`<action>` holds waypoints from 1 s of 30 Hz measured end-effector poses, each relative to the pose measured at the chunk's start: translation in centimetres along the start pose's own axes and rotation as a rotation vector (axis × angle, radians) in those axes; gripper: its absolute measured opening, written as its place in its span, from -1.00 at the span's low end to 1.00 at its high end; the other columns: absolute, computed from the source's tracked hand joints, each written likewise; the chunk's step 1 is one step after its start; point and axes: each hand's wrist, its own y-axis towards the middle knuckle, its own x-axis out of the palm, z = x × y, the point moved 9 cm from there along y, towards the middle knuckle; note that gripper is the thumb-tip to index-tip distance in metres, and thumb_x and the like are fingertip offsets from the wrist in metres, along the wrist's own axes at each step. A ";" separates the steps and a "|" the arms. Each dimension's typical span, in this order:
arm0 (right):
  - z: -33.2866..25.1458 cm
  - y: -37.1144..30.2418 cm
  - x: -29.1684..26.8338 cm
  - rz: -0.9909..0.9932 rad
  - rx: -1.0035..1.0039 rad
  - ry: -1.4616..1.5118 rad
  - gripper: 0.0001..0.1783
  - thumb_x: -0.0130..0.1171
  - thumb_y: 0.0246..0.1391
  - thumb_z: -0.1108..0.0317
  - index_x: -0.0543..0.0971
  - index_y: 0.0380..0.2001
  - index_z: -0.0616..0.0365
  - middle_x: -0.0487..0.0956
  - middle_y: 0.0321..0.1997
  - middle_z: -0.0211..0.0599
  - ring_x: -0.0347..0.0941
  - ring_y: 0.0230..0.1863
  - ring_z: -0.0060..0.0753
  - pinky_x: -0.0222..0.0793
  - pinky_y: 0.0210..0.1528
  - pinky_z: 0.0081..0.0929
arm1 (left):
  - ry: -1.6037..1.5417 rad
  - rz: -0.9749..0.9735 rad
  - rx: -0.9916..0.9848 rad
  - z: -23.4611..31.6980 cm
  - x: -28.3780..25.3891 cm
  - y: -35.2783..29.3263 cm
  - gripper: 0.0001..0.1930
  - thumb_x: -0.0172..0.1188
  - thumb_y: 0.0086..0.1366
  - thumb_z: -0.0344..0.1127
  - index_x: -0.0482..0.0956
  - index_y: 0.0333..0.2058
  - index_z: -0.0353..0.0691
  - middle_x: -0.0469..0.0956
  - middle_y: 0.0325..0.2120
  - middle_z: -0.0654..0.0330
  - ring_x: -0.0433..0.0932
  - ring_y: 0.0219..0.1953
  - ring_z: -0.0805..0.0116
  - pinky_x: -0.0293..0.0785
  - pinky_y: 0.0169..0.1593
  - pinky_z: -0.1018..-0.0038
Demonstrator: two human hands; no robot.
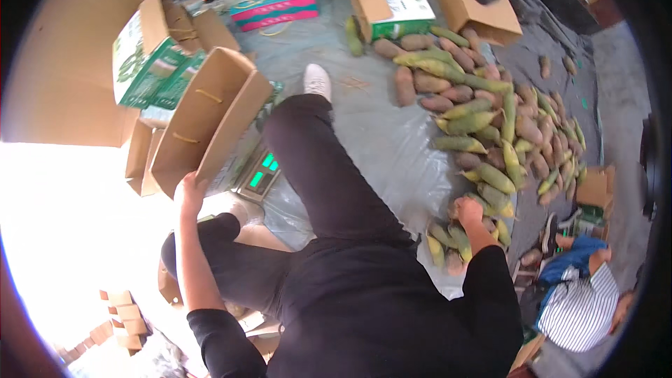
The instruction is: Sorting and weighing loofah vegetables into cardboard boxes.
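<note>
My left hand [189, 196] grips the near rim of an open brown cardboard box [234, 108] with cord handles, tilted on the left. The box is by a scale [257, 176] with lit green displays. On the right my right hand [469, 211], fingers curled, reaches into the near end of a heap of long green radishes [495, 178] and reddish-brown root vegetables [404, 85]. Whatever its fingers close on is hidden.
Printed green and white cartons [150, 63] stand at the left; more cartons [399, 0] stand at the back. A brown box [483, 10] with a dark object on it is beyond the heap. Plastic sheeting [371, 140] covers the floor. Another person [577, 301] sits at the lower right.
</note>
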 end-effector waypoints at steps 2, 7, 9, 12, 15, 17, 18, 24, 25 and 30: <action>-0.9 0.4 -1.2 0.054 -0.059 0.022 -0.86 0.18 -0.16 0.33 0.58 -0.42 -0.14 0.56 -0.33 -0.38 0.46 -0.17 -0.25 0.38 -0.17 -0.27 | 0.052 -0.022 -0.053 -0.8 0.3 0.0 -0.67 0.21 0.04 -0.28 0.55 -0.19 -0.27 0.55 -0.27 -0.03 0.53 -0.21 0.05 0.40 -0.12 0.31; -3.5 1.5 -6.3 0.348 -0.142 0.158 -0.85 0.21 -0.24 0.35 0.57 -0.47 -0.01 0.56 -0.37 -0.27 0.46 -0.25 -0.12 0.38 -0.24 -0.22 | 0.134 -0.010 -0.084 -2.6 -0.3 -0.5 -0.68 0.18 0.09 -0.20 0.55 -0.17 -0.16 0.54 -0.20 0.06 0.50 -0.12 0.02 0.41 -0.03 0.23; -3.3 1.8 -8.0 0.401 -0.118 0.252 -0.77 0.21 -0.21 0.37 0.58 -0.36 0.02 0.56 -0.29 -0.24 0.45 -0.22 -0.09 0.37 -0.20 -0.21 | 0.147 -0.039 -0.135 -0.5 -0.6 -1.1 -0.68 0.16 0.11 -0.20 0.55 -0.15 -0.13 0.55 -0.19 0.09 0.50 -0.11 0.04 0.40 -0.02 0.24; -3.1 2.5 -11.5 0.516 -0.175 0.509 -0.69 0.20 -0.15 0.43 0.57 -0.22 0.11 0.55 -0.26 -0.14 0.45 -0.24 -0.06 0.37 -0.15 -0.28 | 0.171 0.000 -0.093 0.4 -1.1 -1.3 -0.72 0.15 0.13 -0.21 0.56 -0.17 -0.10 0.55 -0.20 0.11 0.52 -0.12 0.08 0.41 -0.03 0.23; -4.8 4.4 -16.3 0.651 -0.196 0.705 -0.70 0.19 -0.07 0.45 0.55 -0.19 0.20 0.55 -0.24 -0.13 0.47 -0.23 -0.15 0.37 -0.13 -0.35 | 0.193 -0.003 -0.123 -0.2 -1.3 -1.1 -0.72 0.16 0.09 -0.22 0.57 -0.19 -0.11 0.56 -0.24 0.08 0.52 -0.15 0.08 0.42 -0.07 0.21; -8.4 5.0 -22.3 0.734 -0.272 0.971 -0.72 0.18 0.01 0.45 0.53 -0.16 0.26 0.55 -0.17 -0.17 0.47 -0.17 -0.31 0.36 -0.07 -0.42 | 0.171 -0.009 -0.062 -0.4 -0.6 -1.0 -0.74 0.14 0.10 -0.21 0.57 -0.23 -0.13 0.56 -0.28 0.10 0.52 -0.16 0.08 0.42 -0.08 0.21; -10.8 4.9 -26.2 0.773 -0.371 1.022 -0.73 0.16 0.05 0.44 0.52 -0.16 0.31 0.55 -0.13 -0.22 0.45 -0.14 -0.43 0.34 -0.04 -0.45 | 0.162 -0.012 -0.065 -0.5 -0.7 -1.0 -0.74 0.14 0.10 -0.21 0.57 -0.23 -0.13 0.56 -0.28 0.10 0.52 -0.16 0.08 0.42 -0.08 0.21; -26.0 -3.2 -47.4 0.977 -0.813 1.091 -0.76 0.16 0.04 0.55 0.54 -0.17 0.27 0.54 -0.23 -0.39 0.41 -0.22 -0.65 0.32 -0.11 -0.65 | 0.163 0.075 -0.025 0.0 -0.8 -1.6 -0.83 0.12 0.12 -0.28 0.59 -0.30 -0.08 0.58 -0.37 0.13 0.55 -0.21 0.14 0.38 -0.09 0.21; -28.2 -3.8 -49.1 0.962 -0.910 1.177 -0.76 0.15 0.04 0.57 0.54 -0.17 0.28 0.54 -0.24 -0.39 0.40 -0.23 -0.67 0.32 -0.12 -0.67 | 0.177 0.065 -0.030 -0.3 -0.7 -1.6 -0.83 0.11 0.13 -0.29 0.59 -0.29 -0.06 0.58 -0.36 0.13 0.55 -0.20 0.14 0.38 -0.09 0.21; -39.1 -7.5 -53.3 0.821 -1.132 1.249 -0.79 0.14 0.05 0.53 0.55 -0.19 0.24 0.55 -0.27 -0.42 0.43 -0.25 -0.69 0.33 -0.16 -0.72 | 0.161 0.073 -0.011 0.1 -0.6 -1.2 -0.83 0.10 0.13 -0.31 0.59 -0.29 -0.05 0.58 -0.36 0.14 0.56 -0.21 0.15 0.39 -0.11 0.21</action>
